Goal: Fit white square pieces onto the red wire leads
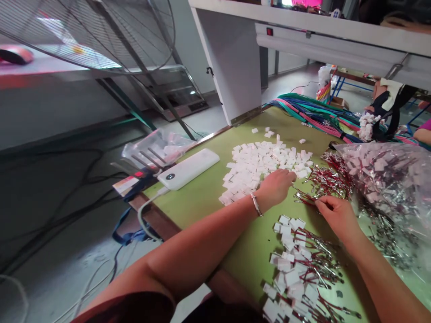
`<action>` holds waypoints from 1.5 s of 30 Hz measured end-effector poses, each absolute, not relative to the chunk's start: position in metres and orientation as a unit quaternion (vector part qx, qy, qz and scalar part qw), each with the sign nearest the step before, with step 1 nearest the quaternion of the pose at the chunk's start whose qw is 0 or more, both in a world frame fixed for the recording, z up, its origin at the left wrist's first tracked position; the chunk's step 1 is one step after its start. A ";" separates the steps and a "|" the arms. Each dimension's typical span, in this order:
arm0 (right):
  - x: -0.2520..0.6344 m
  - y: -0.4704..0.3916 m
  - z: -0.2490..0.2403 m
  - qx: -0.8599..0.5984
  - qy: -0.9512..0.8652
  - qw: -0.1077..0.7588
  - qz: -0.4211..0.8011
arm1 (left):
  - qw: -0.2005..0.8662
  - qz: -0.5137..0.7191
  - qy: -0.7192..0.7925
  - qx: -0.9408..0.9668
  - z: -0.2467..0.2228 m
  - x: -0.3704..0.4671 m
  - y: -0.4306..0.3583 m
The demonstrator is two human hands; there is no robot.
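Observation:
My left hand is at the near right edge of a heap of small white plastic connector housings. Its fingertips are pinched together; whether a housing is between them is too small to make out. Close by on the right, my right hand pinches several short red wires with metal terminals, which point toward the left hand. Behind it lies a pile of similar red wires. Nearer me, many white housings with red wires fitted lie in rough rows on the green tabletop.
A white router-like device with a cable stands at the table's left edge. On the right sits a clear plastic bag of white parts. Bundled coloured cables lie along the back. Another person's arm shows at far right.

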State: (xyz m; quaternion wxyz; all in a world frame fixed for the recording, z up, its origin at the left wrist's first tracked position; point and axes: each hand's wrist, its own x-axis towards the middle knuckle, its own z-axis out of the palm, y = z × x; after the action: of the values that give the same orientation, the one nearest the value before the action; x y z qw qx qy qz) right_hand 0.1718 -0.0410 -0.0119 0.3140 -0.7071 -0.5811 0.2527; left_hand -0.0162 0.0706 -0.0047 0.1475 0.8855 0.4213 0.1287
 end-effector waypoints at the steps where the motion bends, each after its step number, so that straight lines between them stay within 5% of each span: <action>1: 0.170 -0.042 -0.010 -0.702 -0.583 0.322 0.252 | 0.183 0.163 0.429 0.870 -0.003 -0.017 0.071; 7: 0.161 -0.044 0.004 -0.675 -0.548 0.390 0.304 | 0.602 0.230 0.420 0.639 0.009 -0.019 0.064; 14: 0.161 -0.047 0.001 -0.650 -0.513 0.398 0.395 | 0.754 0.237 0.300 0.534 0.007 -0.018 0.056; 32: 0.157 -0.052 0.013 -0.632 -0.480 0.343 0.501 | 0.635 0.170 0.256 0.709 0.020 -0.026 0.058; 45: 0.158 -0.051 0.017 -0.643 -0.434 0.305 0.553 | 0.666 0.142 0.199 0.705 0.020 -0.025 0.057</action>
State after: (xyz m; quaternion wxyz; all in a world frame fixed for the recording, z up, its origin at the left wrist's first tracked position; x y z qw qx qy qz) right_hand 0.1575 -0.0512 0.0167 0.3055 -0.6428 -0.4339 0.5525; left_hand -0.0245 0.0568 0.0204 0.6656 0.7053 0.1985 0.1419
